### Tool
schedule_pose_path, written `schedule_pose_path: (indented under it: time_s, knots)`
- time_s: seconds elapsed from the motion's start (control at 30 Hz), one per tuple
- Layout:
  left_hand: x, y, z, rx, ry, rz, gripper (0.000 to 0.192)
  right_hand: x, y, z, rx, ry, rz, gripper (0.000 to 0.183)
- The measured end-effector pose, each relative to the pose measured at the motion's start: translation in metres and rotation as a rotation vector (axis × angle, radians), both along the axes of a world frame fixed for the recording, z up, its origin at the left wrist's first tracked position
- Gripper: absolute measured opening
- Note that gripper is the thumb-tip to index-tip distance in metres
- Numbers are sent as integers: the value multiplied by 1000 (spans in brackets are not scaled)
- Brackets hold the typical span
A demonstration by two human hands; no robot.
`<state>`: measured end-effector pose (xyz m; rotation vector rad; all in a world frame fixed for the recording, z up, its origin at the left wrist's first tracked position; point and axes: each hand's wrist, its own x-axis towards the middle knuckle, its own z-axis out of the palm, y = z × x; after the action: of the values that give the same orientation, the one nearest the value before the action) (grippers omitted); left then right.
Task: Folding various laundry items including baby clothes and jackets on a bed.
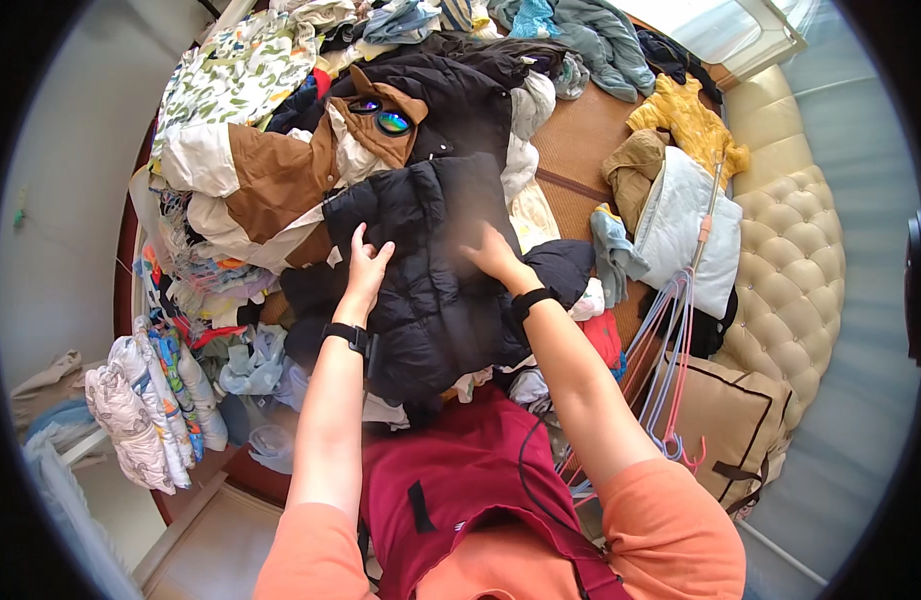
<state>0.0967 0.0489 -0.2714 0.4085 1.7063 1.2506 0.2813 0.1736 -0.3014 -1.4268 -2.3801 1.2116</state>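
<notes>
A black quilted puffer jacket (423, 300) lies spread over the clothes right before me. Above its left part is my left hand (369, 266), thumb and fingers apart, holding nothing. My right hand (492, 252) is over the jacket's right part, its fingertips blurred; whether they press or pinch the fabric I cannot tell. A brown and white jacket (273, 176) lies beyond my left hand, with a pair of mirrored goggles (381, 118) on its hood. Another black jacket (445, 97) is spread at the top centre.
Clothes are heaped across the bed; a woven mat (580, 142) shows between them. Folded quilted items (145, 412) stack at lower left. Plastic hangers (674, 337) hang from a pole (708, 217) at right, near a tufted headboard (787, 262) and a beige storage bag (730, 420).
</notes>
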Motion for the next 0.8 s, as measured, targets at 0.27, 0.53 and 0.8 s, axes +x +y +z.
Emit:
schedule_pose_path:
  time_s: [0.27, 0.53, 0.8]
  knots:
    - [21, -12, 0, -330, 823, -738, 28, 13, -7, 17, 250, -371, 580, 35]
    - [31, -34, -41, -238, 968, -730, 36, -3, -8, -3, 36, -412, 500, 33]
    - [18, -18, -32, -343, 513, -1002, 39, -5, -15, 10, -130, -240, 465, 38]
